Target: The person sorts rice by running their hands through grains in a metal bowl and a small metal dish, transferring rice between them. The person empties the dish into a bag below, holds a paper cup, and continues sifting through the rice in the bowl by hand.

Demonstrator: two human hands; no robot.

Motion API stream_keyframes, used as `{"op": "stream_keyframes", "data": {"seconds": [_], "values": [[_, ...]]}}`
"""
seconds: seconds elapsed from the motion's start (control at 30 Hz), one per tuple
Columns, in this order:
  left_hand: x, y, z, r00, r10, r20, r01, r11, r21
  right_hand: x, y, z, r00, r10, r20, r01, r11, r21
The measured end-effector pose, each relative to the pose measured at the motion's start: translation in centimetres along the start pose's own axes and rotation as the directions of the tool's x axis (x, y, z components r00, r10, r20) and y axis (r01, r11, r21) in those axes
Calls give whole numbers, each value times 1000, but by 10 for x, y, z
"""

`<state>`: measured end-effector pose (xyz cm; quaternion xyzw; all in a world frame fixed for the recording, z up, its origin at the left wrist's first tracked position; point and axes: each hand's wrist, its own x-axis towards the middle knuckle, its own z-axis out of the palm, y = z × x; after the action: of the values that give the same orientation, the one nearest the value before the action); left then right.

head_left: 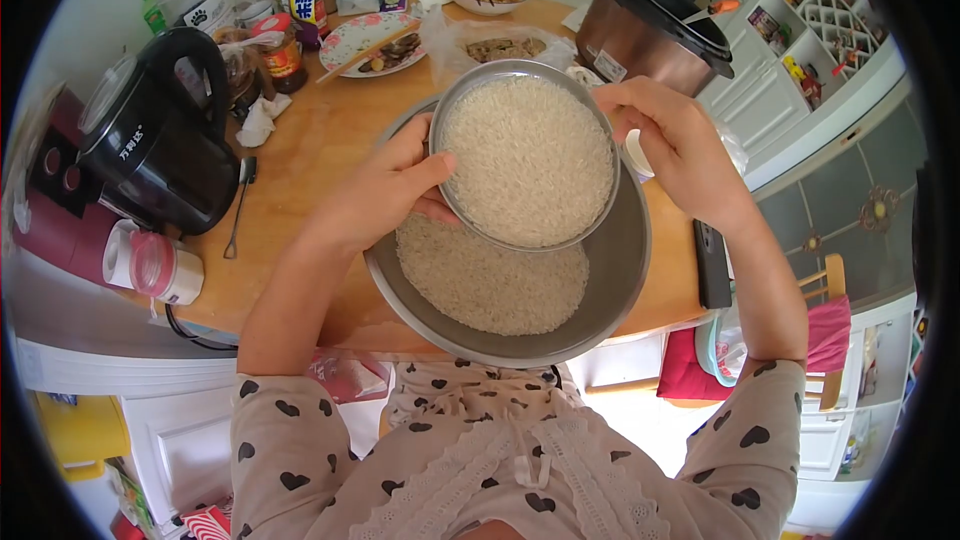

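Note:
A small metal bowl (436,120) full of white rice grains (530,160) is held above a larger grey metal basin (625,280). More rice (490,285) lies across the bottom of that basin. My left hand (405,175) grips the small bowl at its left side, thumb over the rim and fingers underneath. At the upper right rim, my right hand (675,140) is closed with its fingertips against the bowl's edge; part of its grip is hidden. The small bowl tilts slightly toward me and covers the basin's far part.
A black electric kettle (165,135) stands left, near a small spoon (240,210) and a pink-lidded jar (160,265). Behind the basin are a floral plate (350,35), a noodle bowl (485,5) and a rice cooker (640,35). A dark phone (711,265) lies at the right edge.

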<state>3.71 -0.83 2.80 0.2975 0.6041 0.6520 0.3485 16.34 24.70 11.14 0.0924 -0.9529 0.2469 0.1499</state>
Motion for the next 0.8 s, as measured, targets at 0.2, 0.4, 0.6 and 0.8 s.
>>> {"op": "stream_keyframes", "data": {"seconds": [0.2,0.4,0.6,0.8], "values": [[-1,-2,3,1000,13,-19,-13,1000,-15,26,8,13,986,12,168,20,982,-186],[-1,-3,2,999,-31,33,32,999,-31,52,6,45,933,87,348,-72,996,-58],[-1,-4,2,999,-37,36,39,998,-56,78,-30,22,834,185,520,-408,842,353],[-1,-4,3,1000,2,25,-1,999,-49,75,-3,-5,886,213,412,-314,929,195]]}}
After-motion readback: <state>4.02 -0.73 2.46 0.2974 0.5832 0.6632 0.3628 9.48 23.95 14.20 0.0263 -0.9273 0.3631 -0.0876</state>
